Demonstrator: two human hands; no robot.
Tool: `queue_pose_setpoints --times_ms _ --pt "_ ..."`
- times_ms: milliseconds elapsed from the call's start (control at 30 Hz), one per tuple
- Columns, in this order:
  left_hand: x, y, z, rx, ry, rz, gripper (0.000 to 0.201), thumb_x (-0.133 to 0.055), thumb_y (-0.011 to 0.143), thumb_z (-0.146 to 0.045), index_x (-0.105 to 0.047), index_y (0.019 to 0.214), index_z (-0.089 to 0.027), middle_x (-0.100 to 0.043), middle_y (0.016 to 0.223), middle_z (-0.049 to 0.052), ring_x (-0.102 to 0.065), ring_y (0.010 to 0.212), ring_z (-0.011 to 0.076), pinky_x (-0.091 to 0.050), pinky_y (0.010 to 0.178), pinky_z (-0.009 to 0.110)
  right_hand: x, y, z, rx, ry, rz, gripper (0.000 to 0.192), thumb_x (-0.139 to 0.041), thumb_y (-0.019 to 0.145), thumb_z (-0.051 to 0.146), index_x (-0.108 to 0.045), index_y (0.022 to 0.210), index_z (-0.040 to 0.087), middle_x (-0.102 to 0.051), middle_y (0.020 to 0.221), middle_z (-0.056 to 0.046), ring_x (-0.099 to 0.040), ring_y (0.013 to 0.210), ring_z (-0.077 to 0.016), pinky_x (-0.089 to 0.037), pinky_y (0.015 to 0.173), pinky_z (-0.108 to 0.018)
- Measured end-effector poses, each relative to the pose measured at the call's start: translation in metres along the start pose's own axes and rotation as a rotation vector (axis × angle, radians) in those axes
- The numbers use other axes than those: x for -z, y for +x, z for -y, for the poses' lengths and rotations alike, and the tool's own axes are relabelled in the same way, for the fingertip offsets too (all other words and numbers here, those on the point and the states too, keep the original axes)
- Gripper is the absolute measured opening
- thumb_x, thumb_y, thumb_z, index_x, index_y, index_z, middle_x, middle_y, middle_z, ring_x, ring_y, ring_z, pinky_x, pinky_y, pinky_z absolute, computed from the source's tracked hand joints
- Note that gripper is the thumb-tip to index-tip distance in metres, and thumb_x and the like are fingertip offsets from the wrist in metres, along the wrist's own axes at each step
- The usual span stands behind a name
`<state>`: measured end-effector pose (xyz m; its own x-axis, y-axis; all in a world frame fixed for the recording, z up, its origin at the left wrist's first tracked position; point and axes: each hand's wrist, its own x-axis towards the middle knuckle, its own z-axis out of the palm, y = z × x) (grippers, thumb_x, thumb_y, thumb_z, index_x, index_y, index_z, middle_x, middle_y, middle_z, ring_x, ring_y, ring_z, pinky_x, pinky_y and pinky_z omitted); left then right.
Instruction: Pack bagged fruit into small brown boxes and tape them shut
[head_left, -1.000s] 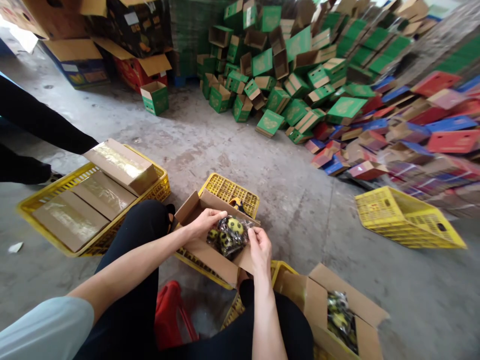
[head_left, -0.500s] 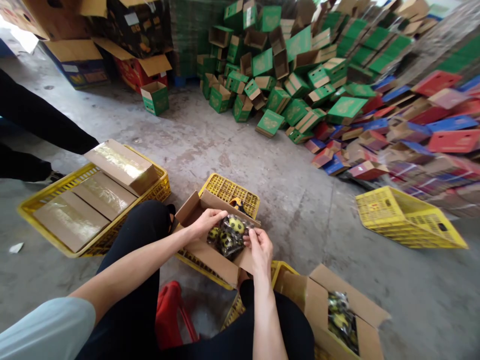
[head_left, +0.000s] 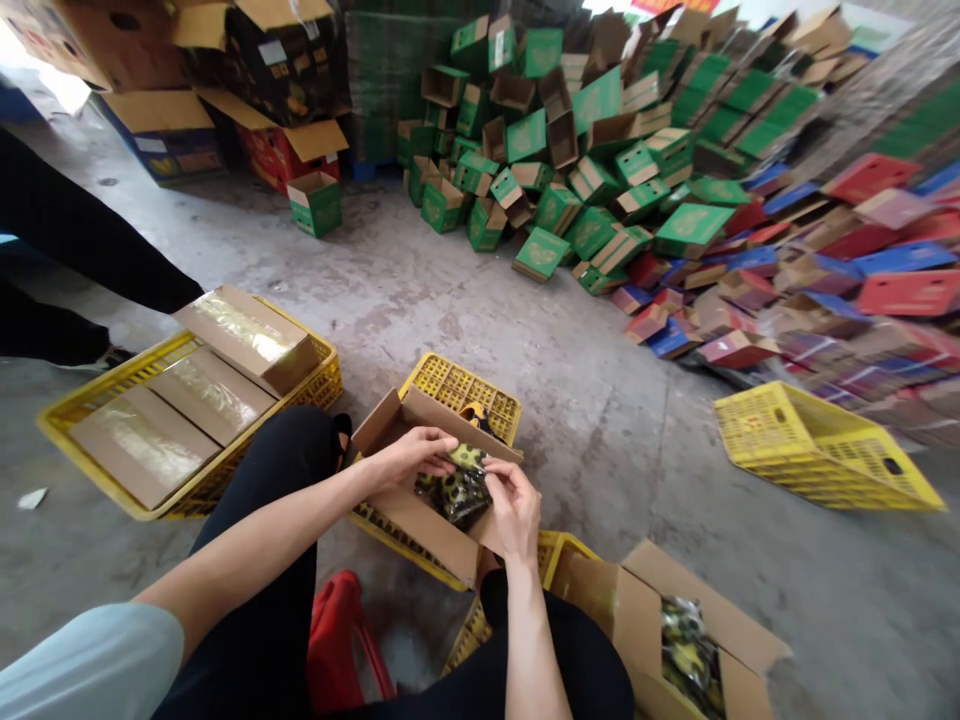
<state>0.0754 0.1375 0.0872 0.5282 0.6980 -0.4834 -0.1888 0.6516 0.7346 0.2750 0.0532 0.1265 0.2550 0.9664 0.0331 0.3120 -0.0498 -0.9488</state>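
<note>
both hands, left hand (head_left: 409,455) and right hand (head_left: 511,505), seemingly pinch a clear packet (head_left: 459,485) over the open carton (head_left: 420,525)

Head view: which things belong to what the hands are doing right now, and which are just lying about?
In hand:
- left hand and right hand, both gripping the clear bag of black-and-yellow items
- open cardboard box under the bag
- yellow crate under that box

Lying about:
- taped boxes
- tipped yellow crate
- green cartons
- second open box
</note>
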Motion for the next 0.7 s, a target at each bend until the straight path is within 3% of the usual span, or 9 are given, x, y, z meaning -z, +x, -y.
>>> queue_pose_setpoints --times_ms 133,300,433,567,633,700 --pt "-0.001 -0.002 0.001 -0.153 -0.071 -0.008 0.058 -0.1 0.06 -0.046 -0.068 0.097 -0.015 -0.073 0.095 0.005 -0.071 0.074 0.0129 -0.059 0.072 0.025 0.0 0.002 -0.003 -0.04 0.145 -0.045 0.027 -0.071 0.086 0.046 -0.076 0.1 0.024 -0.079 0.109 -0.006 -0.074 0.102 -0.0264 -0.057 0.096 -0.039" --pt "-0.003 -0.005 -0.001 -0.249 -0.004 0.057 0.057 -0.098 0.064 -0.045 -0.069 0.102 -0.015 -0.07 0.092 0.003 -0.067 0.073 0.0121 -0.057 0.072 0.026 -0.002 0.006 -0.013 -0.188 0.294 -0.106 0.058 -0.08 0.081 0.054 -0.067 0.128 0.023 -0.076 0.126 -0.012 -0.074 0.109 -0.0283 -0.061 0.088 -0.038" --pt "-0.005 -0.006 -0.002 -0.318 0.091 0.086 0.061 -0.096 0.068 -0.042 -0.071 0.116 -0.014 -0.072 0.095 0.005 -0.067 0.079 0.014 -0.053 0.073 0.025 0.0 0.007 -0.018 -0.242 0.306 -0.053 0.056 -0.085 0.077 0.054 -0.071 0.121 0.022 -0.079 0.117 -0.012 -0.075 0.107 -0.029 -0.061 0.088 -0.038" --pt "-0.007 -0.006 -0.001 -0.34 0.059 0.061 0.101 -0.096 0.069 -0.035 -0.048 0.156 -0.023 -0.073 0.112 0.009 -0.07 0.092 0.0202 -0.054 0.08 0.029 0.001 0.007 -0.017 -0.228 0.3 -0.06 0.053 -0.087 0.074 0.053 -0.074 0.114 0.022 -0.081 0.113 -0.011 -0.076 0.102 -0.0281 -0.061 0.089 -0.039" --pt "-0.008 -0.005 -0.001 -0.334 0.034 0.046 0.107 -0.098 0.065 -0.031 -0.045 0.158 -0.023 -0.073 0.12 0.012 -0.071 0.102 0.0241 -0.055 0.087 0.033 0.001 0.007 -0.016 -0.213 0.298 -0.067 0.052 -0.087 0.074 0.052 -0.074 0.113 0.022 -0.08 0.113 -0.011 -0.076 0.104 -0.0282 -0.06 0.092 -0.04" --pt "-0.008 -0.003 -0.002 -0.345 0.025 0.026 0.101 -0.1 0.06 -0.027 -0.055 0.151 -0.02 -0.071 0.128 0.014 -0.069 0.112 0.0275 -0.054 0.096 0.037 0.001 0.007 -0.014 -0.203 0.294 -0.072 0.051 -0.087 0.073 0.052 -0.074 0.113 0.021 -0.08 0.114 -0.011 -0.075 0.105 -0.0287 -0.059 0.095 -0.041"
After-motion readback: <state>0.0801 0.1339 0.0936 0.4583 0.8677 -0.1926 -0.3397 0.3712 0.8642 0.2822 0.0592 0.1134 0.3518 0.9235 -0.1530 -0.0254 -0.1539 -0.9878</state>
